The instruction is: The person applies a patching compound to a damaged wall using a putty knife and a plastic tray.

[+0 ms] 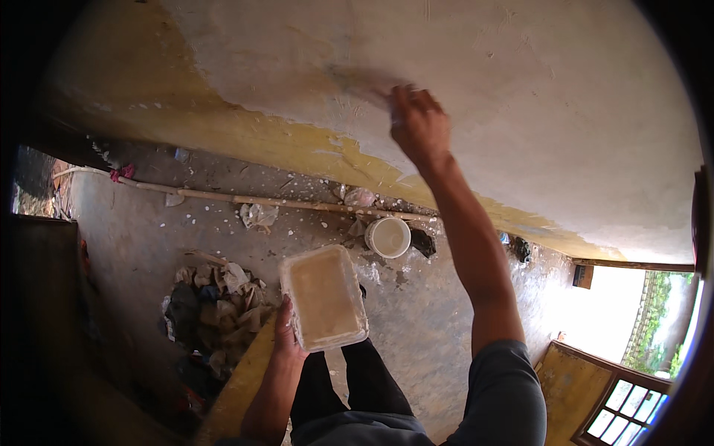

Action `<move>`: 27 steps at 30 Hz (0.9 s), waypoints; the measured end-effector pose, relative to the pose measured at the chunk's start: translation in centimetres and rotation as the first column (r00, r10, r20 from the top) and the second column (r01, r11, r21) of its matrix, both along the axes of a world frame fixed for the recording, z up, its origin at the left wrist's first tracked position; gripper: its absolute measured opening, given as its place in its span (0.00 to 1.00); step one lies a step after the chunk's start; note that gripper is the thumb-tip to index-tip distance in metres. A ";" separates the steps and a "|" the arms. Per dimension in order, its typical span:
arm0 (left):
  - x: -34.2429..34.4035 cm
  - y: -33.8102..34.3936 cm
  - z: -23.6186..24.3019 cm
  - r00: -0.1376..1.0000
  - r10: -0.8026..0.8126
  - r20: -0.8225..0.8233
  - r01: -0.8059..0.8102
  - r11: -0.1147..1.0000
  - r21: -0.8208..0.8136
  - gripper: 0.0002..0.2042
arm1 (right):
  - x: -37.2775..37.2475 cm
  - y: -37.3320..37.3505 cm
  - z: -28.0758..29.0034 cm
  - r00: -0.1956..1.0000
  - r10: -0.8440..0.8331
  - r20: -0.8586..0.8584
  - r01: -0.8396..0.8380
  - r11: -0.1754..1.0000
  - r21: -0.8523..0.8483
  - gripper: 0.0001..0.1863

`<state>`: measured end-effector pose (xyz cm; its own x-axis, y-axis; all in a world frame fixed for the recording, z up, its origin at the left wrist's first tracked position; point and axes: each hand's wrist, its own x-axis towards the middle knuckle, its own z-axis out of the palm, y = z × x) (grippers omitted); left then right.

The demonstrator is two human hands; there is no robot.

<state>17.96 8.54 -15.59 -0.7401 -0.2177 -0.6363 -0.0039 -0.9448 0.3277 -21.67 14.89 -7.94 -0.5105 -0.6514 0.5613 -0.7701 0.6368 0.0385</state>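
My left hand (pixel 287 327) grips the left edge of a shallow rectangular tray (pixel 288 279), held level in front of my legs. Its rim is crusted white, and the inside looks tan and wet. Up at the wall (pixel 520 111), my right hand (pixel 421 126) is closed around a blurred, thin, brownish flat tool (pixel 375 85). Motion smears the tool, so I cannot make out its exact kind. It is at or close to the wall, where a pale coat borders older yellow paint.
A white bucket (pixel 389 238) stands near the wall's foot, beside a long bamboo pole (pixel 245 199) on the floor. Crumpled plastic bags (pixel 259 215) and white splatters lie around it. To the left is a heap of sacks and rags (pixel 216 305). A window (pixel 625 405) is at lower right.
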 end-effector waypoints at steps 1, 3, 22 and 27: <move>0.1 -0.1 -0.1 1.000 0.013 0.004 -0.013 1.000 -0.002 0.35 | 0.1 1.4 3.4 0.999 -0.025 0.038 0.030 0.991 -0.131 0.03; 0.2 0.2 0.0 0.999 0.016 -0.031 -0.016 1.000 0.012 0.34 | 1.3 5.2 6.5 0.977 0.008 0.212 0.100 0.865 -0.491 0.04; 0.2 -1.3 0.8 0.993 0.106 0.048 -0.099 0.987 -0.126 0.31 | 1.8 1.1 -7.4 0.739 -0.100 0.666 0.322 0.921 -0.219 0.11; -1.0 -0.7 0.2 0.998 0.032 -0.044 -0.034 0.999 -0.033 0.30 | -0.6 24.7 -6.0 0.598 -0.251 0.761 0.602 0.767 -0.220 0.14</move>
